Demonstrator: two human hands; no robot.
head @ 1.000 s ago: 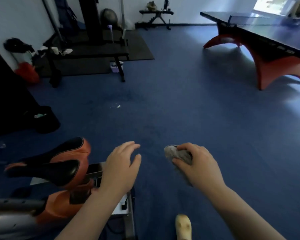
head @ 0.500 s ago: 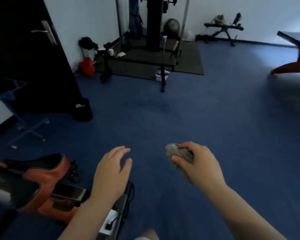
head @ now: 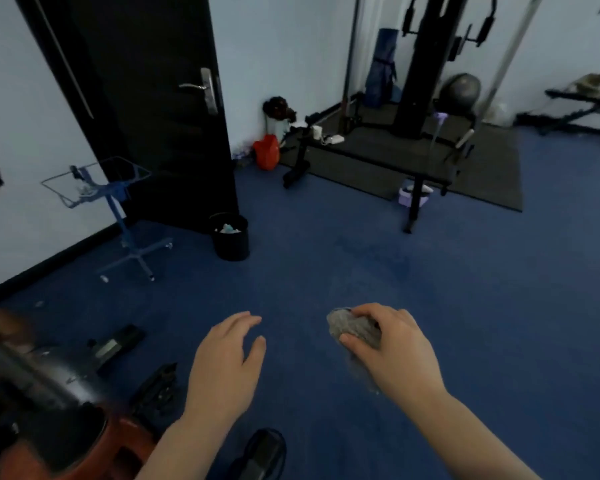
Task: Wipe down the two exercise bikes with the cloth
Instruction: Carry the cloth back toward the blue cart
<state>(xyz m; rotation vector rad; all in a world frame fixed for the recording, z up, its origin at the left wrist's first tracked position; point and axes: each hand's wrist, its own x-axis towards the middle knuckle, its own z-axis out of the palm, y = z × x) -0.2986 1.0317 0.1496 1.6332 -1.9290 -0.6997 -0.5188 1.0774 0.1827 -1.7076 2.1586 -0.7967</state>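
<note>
Right hand [head: 395, 348] clutches the wadded cloth [head: 350, 329]; left hand [head: 226, 365] hangs open, empty; facing away from the bike [head: 49, 403], she might trip on its pedal [head: 260, 452].

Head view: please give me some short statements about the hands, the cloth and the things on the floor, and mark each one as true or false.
1. The right hand holds a crumpled grey cloth. True.
2. The left hand grips the bike's saddle. False: it is open and holds nothing.
3. A black bin stands on the blue floor near the dark door. True.
4. The cloth is pressed on the exercise bike. False: the cloth is held in the air over the floor, to the right of the bike.
5. The door handle is red. False: it is metal-coloured.
</note>
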